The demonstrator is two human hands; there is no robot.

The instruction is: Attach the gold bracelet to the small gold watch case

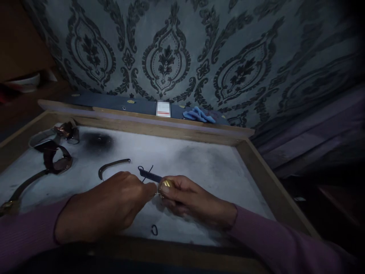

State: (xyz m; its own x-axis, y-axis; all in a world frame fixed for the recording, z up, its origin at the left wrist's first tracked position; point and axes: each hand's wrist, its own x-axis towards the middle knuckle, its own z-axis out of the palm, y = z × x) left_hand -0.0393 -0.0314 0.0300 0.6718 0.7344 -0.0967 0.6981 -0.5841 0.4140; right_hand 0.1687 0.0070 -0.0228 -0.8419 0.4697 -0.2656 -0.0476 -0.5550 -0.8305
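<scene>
My right hand (pixel 186 196) is closed around a gold-coloured round watch case (pixel 166 184), its thumb pressed on the near side. My left hand (pixel 116 201) is shut in a pinch beside the case. A thin, light-coloured tip shows between its fingertips and the watch; the rest of what it grips is hidden. A dark strap piece (pixel 151 175) runs out to the left from behind the right hand, with a thin dark stick crossing it; whether the strap is joined to the case I cannot tell. Beyond the left hand lies a curved dark strap (pixel 114 165).
Wooden rims (pixel 258 182) border the white work surface (pixel 211 160). Several watches and straps, among them a dark-strapped watch (pixel 61 163), lie at left. A small dark loop (pixel 154 230) is near the front. On the back ledge are a blue cloth (pixel 198 114) and a small white box (pixel 163 109).
</scene>
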